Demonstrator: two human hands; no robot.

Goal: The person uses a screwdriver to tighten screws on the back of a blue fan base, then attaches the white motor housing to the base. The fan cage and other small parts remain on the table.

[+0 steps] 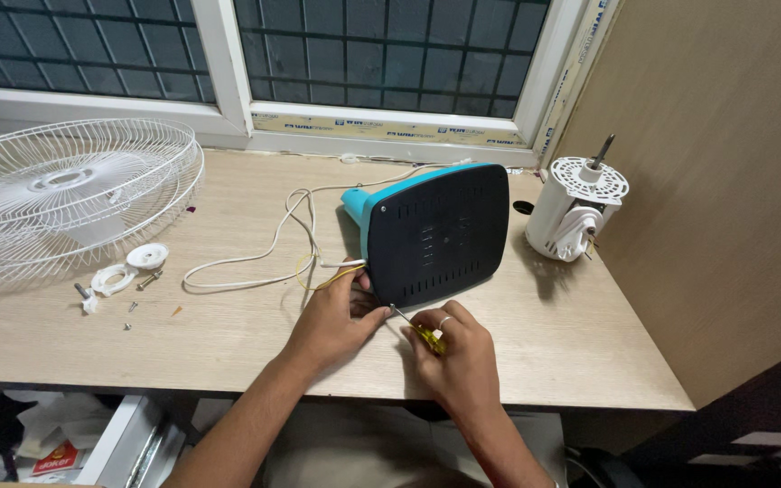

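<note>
A fan base [435, 230] with a black vented underside and a teal body lies tipped on its side on the wooden table [228, 334]. My left hand [332, 321] grips its lower left corner, thumb against the black plate. My right hand [453, 357] holds a yellow-handled screwdriver [417, 330], its metal tip touching the bottom corner of the black plate. A ring is on one finger of my right hand. A white power cord [264, 244] and a thin yellow wire [318, 276] run out of the base by my left hand.
A white wire fan guard [65, 194] rests at the far left. Small white plastic rings [128, 267] and loose screws [133, 305] lie beside it. A white fan motor [575, 212] with a shaft stands at the right by the wooden wall. A window runs behind.
</note>
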